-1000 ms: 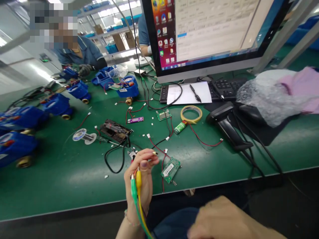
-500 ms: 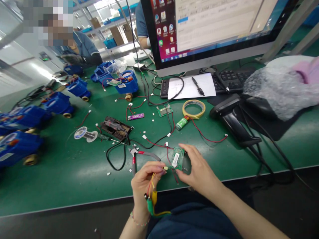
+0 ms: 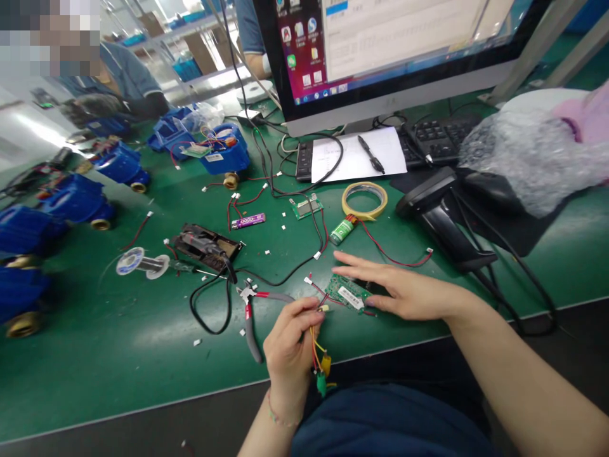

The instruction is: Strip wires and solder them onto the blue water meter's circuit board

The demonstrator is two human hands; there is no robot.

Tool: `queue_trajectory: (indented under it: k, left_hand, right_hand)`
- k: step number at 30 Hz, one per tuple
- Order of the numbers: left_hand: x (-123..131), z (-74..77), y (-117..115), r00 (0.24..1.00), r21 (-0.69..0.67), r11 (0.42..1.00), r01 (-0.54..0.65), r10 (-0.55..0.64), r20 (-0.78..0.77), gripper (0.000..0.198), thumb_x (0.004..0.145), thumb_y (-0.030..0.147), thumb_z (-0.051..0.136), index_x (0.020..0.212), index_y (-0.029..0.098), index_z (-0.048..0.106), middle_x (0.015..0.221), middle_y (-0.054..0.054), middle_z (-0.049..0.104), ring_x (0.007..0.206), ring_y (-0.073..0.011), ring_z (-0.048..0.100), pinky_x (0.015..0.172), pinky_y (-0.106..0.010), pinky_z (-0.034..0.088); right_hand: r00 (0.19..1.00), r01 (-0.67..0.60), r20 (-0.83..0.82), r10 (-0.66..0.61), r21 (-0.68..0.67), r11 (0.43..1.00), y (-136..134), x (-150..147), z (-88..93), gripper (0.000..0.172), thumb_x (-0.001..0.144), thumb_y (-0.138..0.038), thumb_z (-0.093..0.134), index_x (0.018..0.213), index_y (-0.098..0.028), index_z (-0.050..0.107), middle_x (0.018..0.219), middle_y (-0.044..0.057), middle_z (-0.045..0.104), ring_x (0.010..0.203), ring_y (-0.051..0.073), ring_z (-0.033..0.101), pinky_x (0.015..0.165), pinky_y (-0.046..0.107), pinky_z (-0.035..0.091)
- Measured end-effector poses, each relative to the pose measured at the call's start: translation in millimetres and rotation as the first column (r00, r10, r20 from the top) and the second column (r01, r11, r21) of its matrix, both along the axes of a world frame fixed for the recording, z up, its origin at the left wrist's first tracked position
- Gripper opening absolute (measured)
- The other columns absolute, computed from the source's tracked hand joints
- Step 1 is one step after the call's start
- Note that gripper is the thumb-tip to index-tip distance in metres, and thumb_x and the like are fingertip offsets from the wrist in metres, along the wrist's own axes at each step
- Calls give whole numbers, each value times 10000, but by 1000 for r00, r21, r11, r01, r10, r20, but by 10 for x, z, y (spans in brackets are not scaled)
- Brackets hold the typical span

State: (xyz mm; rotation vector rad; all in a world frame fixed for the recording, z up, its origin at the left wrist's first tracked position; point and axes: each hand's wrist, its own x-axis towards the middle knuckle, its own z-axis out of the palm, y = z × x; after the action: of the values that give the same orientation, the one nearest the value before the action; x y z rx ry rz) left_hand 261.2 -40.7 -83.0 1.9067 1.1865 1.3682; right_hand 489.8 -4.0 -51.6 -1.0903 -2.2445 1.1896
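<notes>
My left hand (image 3: 292, 343) pinches a small pale wire connector (image 3: 323, 308) between thumb and fingertips. Red, orange and yellow wires hang from it to a yellow crocodile clip (image 3: 326, 364) and a green crocodile clip (image 3: 321, 383). A green circuit board (image 3: 343, 287) with a white label appears to lie on the bench just right of the connector, apart from it. Over the board's right side is my right hand (image 3: 399, 289), fingers stretched out and thumb at the board's edge. Red and black leads (image 3: 318, 290) run beside the board.
Diagonal cutters (image 3: 252, 324) lie left of my left hand, near a solder reel (image 3: 157, 265) and a soldering iron (image 3: 202, 241). Beyond are a green battery (image 3: 343, 230), yellow tape (image 3: 346, 202) and a barcode scanner (image 3: 432, 222). Blue meter housings (image 3: 76, 198) line the left; a co-worker sits behind.
My right hand has loosened from the circuit board and its fingers have straightened; the board has turned and sits flatter. My left hand still holds the connector. The camera view has shifted.
</notes>
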Motion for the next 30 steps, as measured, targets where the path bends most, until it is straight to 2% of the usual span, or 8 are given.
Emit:
queue_trajectory:
  k: [2,4,7,11,16,25,27,30]
  left_hand:
    - [-13,10,12,999,-29,999,-19,18,-30,138,824,70,589,828,193,652,931,-33,651,829,-139,627,768,-220,509]
    - [-34,30,9,999,-64,997,-36,34,-40,135,828,68,580,819,188,642,896,-24,656,822,-136,622,774,-224,503]
    - [-59,103,-27,999,-102,994,-46,45,-12,119,830,82,589,827,193,631,894,-22,646,834,-142,611,754,-233,502]
    - [-49,267,-94,996,-106,994,-5,14,87,143,808,67,617,850,203,636,913,-27,633,831,-155,609,737,-247,510]
    - [-63,397,-83,986,-38,999,-35,41,161,171,781,18,629,866,166,625,903,-35,625,840,-147,598,765,-228,514]
    - [-150,402,-1,978,24,980,196,-197,62,174,767,-32,633,817,134,639,864,-30,646,779,-138,623,693,-208,536]
    - [-107,360,-10,977,74,974,213,-213,-14,198,775,-64,596,831,121,637,888,-44,645,803,-141,624,712,-218,536]
    - [-73,322,-68,984,196,964,177,-169,-58,243,756,-117,561,836,103,626,914,-57,642,828,-156,623,744,-253,546]
  right_hand:
    - [982,160,76,-171,134,978,10,8,31,626,796,11,508,1344,-259,367,1459,21,253,1319,173,264,1100,378,254]
    - [909,349,121,-399,300,888,-52,-36,51,523,784,-45,596,1262,-210,465,1327,72,434,1212,219,421,1040,401,358]
    - [810,435,164,-563,475,765,-222,-171,36,552,677,-162,774,1164,-158,515,1089,92,549,998,264,536,899,443,464]
    - [817,348,248,-520,507,788,-396,-335,-66,741,537,-144,866,1169,-145,480,1037,87,539,925,266,529,811,421,483]
    - [850,324,218,-479,500,803,-379,-340,-163,557,645,-105,793,1131,-133,522,1029,90,542,942,252,515,825,404,455]
    - [889,-53,404,-215,557,829,186,-160,-48,599,772,79,501,1267,-257,480,1336,166,381,1239,290,367,986,493,333]
    - [890,-4,377,-256,567,824,236,-190,58,645,778,86,482,1330,-237,401,1356,169,369,1240,275,376,988,462,351]
    - [800,321,318,-509,490,811,114,-325,192,541,813,-126,634,1308,-139,414,1218,155,513,1080,277,521,899,413,456]
